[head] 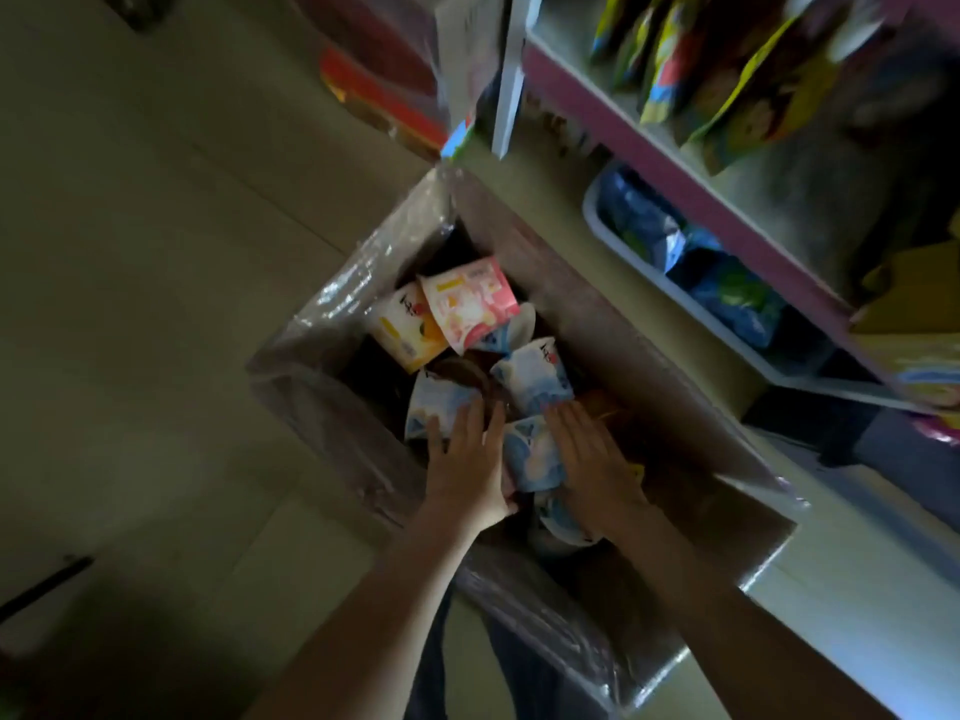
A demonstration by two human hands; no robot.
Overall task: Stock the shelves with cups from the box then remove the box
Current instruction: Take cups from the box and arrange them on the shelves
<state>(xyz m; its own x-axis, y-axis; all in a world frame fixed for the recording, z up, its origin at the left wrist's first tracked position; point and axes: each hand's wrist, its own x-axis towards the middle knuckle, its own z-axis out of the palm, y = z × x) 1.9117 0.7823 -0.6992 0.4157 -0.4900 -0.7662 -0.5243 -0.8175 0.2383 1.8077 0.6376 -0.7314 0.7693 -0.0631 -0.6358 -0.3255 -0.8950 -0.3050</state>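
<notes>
Where the box opens, hands flank a blue cup

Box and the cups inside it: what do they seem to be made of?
Box: matte brown cardboard by its look, flat stiff walls. Wrap on its rim: clear plastic film, glossy and crinkled. Cups: printed glossy sides, perhaps plastic or coated paper; too blurred to tell.
</notes>
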